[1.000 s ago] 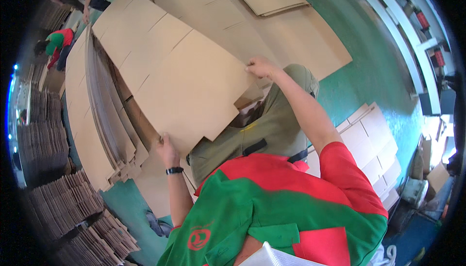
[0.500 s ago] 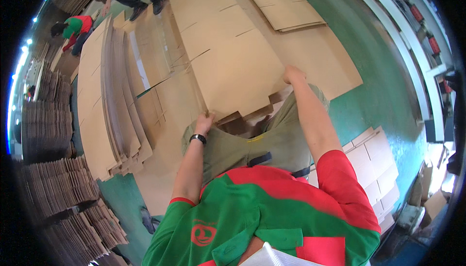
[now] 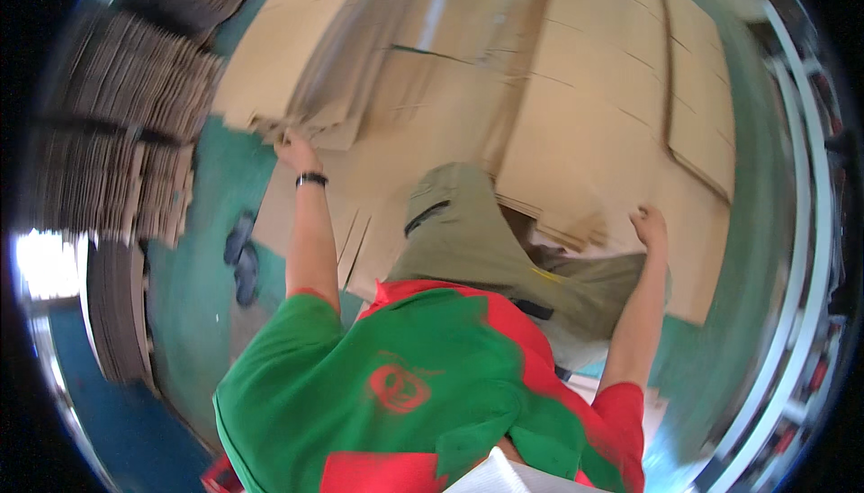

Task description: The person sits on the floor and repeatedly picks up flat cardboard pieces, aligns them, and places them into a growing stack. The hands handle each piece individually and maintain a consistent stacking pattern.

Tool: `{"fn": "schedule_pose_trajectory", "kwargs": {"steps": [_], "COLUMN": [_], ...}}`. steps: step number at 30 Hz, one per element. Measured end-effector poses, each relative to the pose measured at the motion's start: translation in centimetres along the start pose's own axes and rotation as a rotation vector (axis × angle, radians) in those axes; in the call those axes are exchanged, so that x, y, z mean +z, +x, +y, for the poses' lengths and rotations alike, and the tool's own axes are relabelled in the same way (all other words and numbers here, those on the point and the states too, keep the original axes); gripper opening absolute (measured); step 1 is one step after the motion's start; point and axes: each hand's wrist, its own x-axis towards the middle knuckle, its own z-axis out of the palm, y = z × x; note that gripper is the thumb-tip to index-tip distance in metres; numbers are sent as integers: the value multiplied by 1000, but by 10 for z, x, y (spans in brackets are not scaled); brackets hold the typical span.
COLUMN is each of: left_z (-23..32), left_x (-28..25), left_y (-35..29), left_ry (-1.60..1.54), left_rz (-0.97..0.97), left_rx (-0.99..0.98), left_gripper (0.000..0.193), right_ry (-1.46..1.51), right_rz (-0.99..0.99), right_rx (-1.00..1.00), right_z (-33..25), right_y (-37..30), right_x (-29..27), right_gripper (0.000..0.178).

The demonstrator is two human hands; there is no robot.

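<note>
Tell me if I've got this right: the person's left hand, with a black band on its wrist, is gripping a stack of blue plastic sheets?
Not quite. In the head view the left hand, with the black wristband, does grip the edge of a stack, but it is a stack of brown cardboard sheets, not blue plastic.

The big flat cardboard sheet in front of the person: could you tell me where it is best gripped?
Probably by its two near corners, from the person's side, hands spread wide. The cardboard sheet lies flat, broad and floppy; the left hand and right hand already sit at those near edges, far apart.
</note>
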Motion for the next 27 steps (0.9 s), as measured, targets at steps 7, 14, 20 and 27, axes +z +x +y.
{"fn": "schedule_pose_trajectory", "kwargs": {"steps": [7,14,20,27], "left_z": [2,34,24,51], "left_x": [-1,17,34,31], "left_y": [111,105,129,105], "left_ry": [535,1209,719,-272], "left_rz": [-6,-174,-127,34], "left_rx": [66,184,43,-408], "left_gripper": [30,38,40,22], "right_ry": [59,86,104,121], "right_rz": [-65,-56,-48,-51], "right_rx": [10,45,52,46], "right_z": [-5,0,-8,-2], "right_y": [4,1,3,-1], "right_x": [2,4,2,6], "right_gripper": [49,49,48,47]}}
